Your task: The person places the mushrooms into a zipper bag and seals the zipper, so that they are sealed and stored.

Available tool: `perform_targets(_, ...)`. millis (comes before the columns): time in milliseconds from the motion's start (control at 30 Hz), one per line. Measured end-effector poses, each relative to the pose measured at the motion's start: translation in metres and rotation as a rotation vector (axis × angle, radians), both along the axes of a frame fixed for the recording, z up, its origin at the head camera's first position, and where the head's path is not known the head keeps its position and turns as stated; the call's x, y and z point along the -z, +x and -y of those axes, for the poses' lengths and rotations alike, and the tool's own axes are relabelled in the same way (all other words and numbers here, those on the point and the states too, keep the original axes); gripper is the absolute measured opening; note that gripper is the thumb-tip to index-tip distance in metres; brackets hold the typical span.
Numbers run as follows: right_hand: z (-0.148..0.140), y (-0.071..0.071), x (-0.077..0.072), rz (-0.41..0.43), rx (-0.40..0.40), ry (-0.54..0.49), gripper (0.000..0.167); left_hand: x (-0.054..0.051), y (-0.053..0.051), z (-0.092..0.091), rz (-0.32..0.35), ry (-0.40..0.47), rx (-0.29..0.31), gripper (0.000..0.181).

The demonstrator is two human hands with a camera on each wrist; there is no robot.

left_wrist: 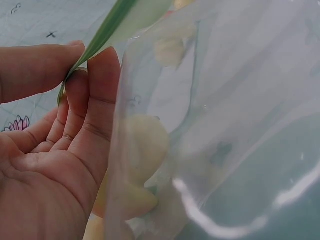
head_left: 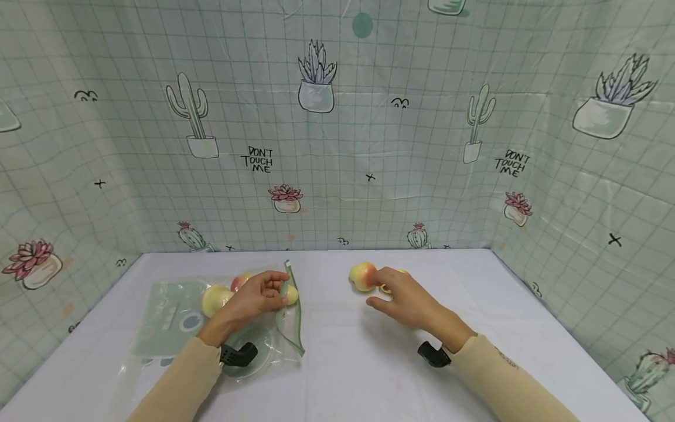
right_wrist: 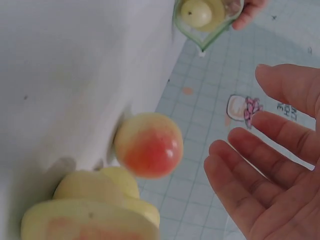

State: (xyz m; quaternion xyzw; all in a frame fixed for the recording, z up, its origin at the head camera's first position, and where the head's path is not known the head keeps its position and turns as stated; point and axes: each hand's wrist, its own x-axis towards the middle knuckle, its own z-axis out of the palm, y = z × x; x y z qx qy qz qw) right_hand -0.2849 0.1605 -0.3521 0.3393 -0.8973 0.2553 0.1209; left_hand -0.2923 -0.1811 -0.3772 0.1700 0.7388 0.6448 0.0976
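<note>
My left hand pinches the green-edged mouth of a clear zip bag between thumb and fingers. The mouth gapes, and a pale yellow round fruit shows inside it in the right wrist view. Through the plastic, blurred yellow fruits appear in the left wrist view. My right hand holds nothing; its fingers are loosely spread beside a yellow-and-red round fruit. More yellow fruits sit close to that one, partly hidden behind the right hand in the head view.
The bag lies flat across the left of the white table, with a larger yellow fruit and a reddish fruit at its far side. A cactus-print cloth walls the table at the back and sides.
</note>
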Motion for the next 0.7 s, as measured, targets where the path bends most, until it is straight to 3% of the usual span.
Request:
perform_targets(200, -0.014, 0.006, 0.000, -0.033, 0.052, 0.029, 0.029, 0.000, 0.000, 0.000, -0.004, 0.030, 0.019, 0.058)
perform_targets(700, -0.048, 0.007, 0.009, -0.011, 0.135, 0.038, 0.028, 0.001, 0.000, -0.001, 0.007, 0.017, 0.023, 0.057)
